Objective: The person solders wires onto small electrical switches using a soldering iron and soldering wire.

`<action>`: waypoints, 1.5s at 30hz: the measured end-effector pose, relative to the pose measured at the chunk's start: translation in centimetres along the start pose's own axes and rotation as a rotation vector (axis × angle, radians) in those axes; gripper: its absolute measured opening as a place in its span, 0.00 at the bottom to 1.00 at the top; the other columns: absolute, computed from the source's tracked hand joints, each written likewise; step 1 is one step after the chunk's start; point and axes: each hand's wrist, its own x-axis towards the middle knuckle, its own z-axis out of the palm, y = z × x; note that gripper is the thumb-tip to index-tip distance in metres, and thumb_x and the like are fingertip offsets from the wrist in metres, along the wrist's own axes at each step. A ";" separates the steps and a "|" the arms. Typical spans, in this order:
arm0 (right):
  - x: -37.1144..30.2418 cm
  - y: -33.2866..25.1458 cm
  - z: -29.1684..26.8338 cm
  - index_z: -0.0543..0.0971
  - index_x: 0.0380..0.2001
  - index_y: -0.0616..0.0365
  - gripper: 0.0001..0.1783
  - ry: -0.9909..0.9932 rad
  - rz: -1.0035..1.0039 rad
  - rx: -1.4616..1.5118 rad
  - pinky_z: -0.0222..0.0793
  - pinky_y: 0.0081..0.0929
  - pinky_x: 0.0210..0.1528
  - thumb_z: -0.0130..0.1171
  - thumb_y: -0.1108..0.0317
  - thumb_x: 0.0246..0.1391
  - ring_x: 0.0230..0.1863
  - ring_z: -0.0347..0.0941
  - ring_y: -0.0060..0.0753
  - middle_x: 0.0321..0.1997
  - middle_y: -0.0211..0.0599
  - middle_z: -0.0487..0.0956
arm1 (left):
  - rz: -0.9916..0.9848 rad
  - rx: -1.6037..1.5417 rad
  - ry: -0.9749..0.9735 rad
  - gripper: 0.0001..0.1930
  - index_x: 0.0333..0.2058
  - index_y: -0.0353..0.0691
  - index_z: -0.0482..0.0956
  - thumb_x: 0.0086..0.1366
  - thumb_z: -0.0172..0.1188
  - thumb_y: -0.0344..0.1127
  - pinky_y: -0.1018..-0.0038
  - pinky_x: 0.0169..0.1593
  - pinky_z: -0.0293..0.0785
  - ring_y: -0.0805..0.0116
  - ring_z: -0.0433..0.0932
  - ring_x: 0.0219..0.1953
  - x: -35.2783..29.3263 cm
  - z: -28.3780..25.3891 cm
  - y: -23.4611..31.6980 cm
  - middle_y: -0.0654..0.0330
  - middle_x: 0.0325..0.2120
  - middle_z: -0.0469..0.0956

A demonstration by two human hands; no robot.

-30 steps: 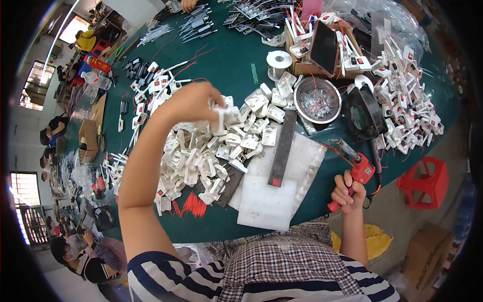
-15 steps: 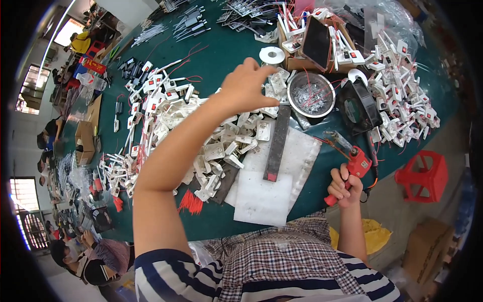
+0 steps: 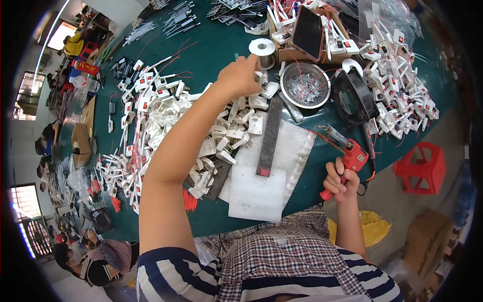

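– What is held in the right hand [image 3: 341, 182]?
– A red gun [image 3: 356, 157] is grasped there by its handle, the fingers wrapped round it. It is held at the near right edge of the table [image 3: 209, 58], its metal tip pointed toward the bowl [image 3: 307, 106] but apart from it.
– And the left hand [image 3: 240, 78]?
– It is stretched out to the far end of the white parts [image 3: 255, 123], just beside the spool [image 3: 262, 48]. The fingers are bent. Whether a part is pinched by them or the hand is free cannot fairly be told, as the fingertips are poorly seen.
– Where are the white parts heaped?
– Mid-table, to the left of the dark bar [image 3: 270, 138]. Much of the heap is hidden by the left forearm.
– What is laid nearest the body?
– A foam sheet [image 3: 257, 197], set over a larger pale sheet [image 3: 298, 151]. The bar is laid across the pale sheet, and its red end is placed at the foam's upper edge.
– And farther to the right?
– The bowl is strewn inside with shiny scraps and red wire. The fan [image 3: 347, 98] is stood between it and a pile of switches [image 3: 400, 95]. Behind the bowl, a phone [image 3: 307, 32] is leaned on a box [image 3: 288, 54].
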 end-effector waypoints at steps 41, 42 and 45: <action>-0.8 0.5 -0.4 0.70 0.31 0.57 0.09 0.036 -0.022 0.017 0.58 0.19 0.19 0.55 0.64 0.55 0.11 0.55 0.13 0.25 0.30 0.65 | 0.252 -0.432 0.018 0.21 0.52 0.37 0.72 0.68 0.46 0.44 0.63 0.53 0.69 0.48 0.74 0.50 3.2 4.0 1.4 0.44 0.46 0.76; -0.8 0.5 -0.3 0.70 0.31 0.57 0.09 0.033 -0.013 0.025 0.58 0.19 0.19 0.55 0.64 0.55 0.11 0.55 0.13 0.25 0.30 0.65 | 0.213 -0.413 0.025 0.21 0.52 0.37 0.72 0.68 0.46 0.45 0.63 0.53 0.69 0.48 0.74 0.50 3.4 4.4 1.6 0.45 0.46 0.76; -0.8 0.2 -0.2 0.71 0.31 0.58 0.08 0.034 -0.022 0.017 0.59 0.19 0.20 0.55 0.65 0.55 0.11 0.55 0.14 0.25 0.31 0.66 | 0.162 -0.429 0.119 0.19 0.48 0.36 0.76 0.67 0.47 0.44 0.61 0.51 0.70 0.47 0.76 0.47 3.2 3.8 3.4 0.44 0.43 0.78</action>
